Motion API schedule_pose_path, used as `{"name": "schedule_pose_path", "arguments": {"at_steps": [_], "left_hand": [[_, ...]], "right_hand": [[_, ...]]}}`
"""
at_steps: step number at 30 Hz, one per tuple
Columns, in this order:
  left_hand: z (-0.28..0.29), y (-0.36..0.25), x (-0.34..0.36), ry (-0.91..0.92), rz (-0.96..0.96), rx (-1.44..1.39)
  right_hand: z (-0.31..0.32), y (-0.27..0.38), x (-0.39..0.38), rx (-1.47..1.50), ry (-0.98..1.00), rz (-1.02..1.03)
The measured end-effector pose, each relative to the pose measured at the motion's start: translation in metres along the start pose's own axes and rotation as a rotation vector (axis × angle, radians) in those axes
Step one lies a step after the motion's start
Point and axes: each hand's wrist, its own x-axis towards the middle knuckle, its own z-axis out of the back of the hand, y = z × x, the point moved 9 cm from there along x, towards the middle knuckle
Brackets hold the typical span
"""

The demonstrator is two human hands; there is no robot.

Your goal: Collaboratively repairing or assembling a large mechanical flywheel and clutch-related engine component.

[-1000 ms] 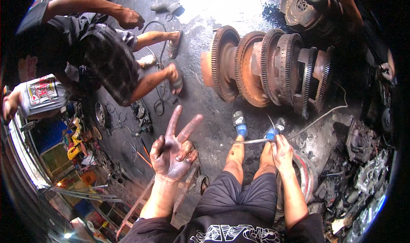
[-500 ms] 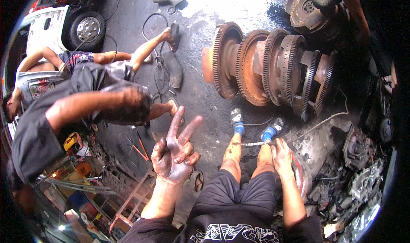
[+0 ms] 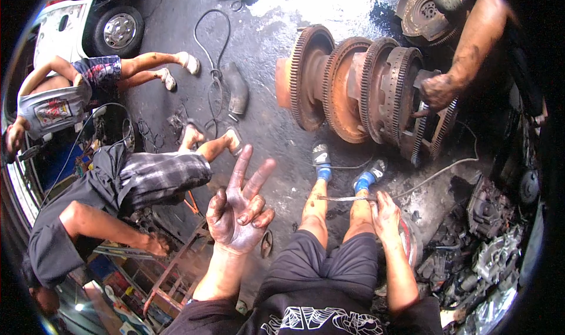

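Observation:
My left hand (image 3: 238, 217) is raised palm up, with two fingers stretched out and spread. Its other fingers curl in, and nothing lies in the palm. My right hand (image 3: 386, 218) is closed on a grey wire rope (image 3: 347, 198) in front of my shins. One short end sticks out to the left; the rest runs right and back along the floor. Beyond my feet stands a row of rusty toothed flywheels (image 3: 315, 79) on edge. Another person's hand (image 3: 438, 92) is at the right end of that row.
Two people bend over at the left, one in plaid shorts (image 3: 168, 173). A dark hose (image 3: 236, 91) and a looped cable (image 3: 228, 26) lie on the floor. Metal engine parts (image 3: 497, 255) are heaped at the right. A red metal frame (image 3: 176, 270) is at the lower left, a vehicle wheel (image 3: 119, 30) behind.
An arm has reached in from the right to the flywheels. The nearer person at left has moved left and lowered an arm. My hands keep nearly the same pose.

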Motion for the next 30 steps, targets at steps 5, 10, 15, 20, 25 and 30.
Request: {"name": "schedule_pose_path", "arguments": {"at_steps": [5,10,15,20,25,30], "left_hand": [[0.016,0.001,-0.008,-0.221,-0.07,0.216],[0.048,0.005,-0.022,-0.35,-0.071,0.248],[0.085,0.008,-0.032,-0.578,-0.071,0.273],[0.096,0.003,-0.039,-0.606,-0.067,0.25],[0.095,-0.005,-0.042,-0.607,-0.058,0.236],[0.104,-0.008,-0.04,-0.62,-0.049,0.25]], "right_hand": [[-0.009,-0.009,-0.01,-0.012,-0.057,0.058],[-0.022,-0.01,-0.014,-0.059,0.161,-0.063],[-0.023,-0.009,-0.026,-0.119,-0.028,0.102],[-0.023,-0.011,-0.024,-0.078,0.086,-0.004],[-0.03,-0.01,-0.021,-0.11,0.058,0.032],[-0.032,-0.012,-0.019,-0.087,0.108,-0.017]]}}
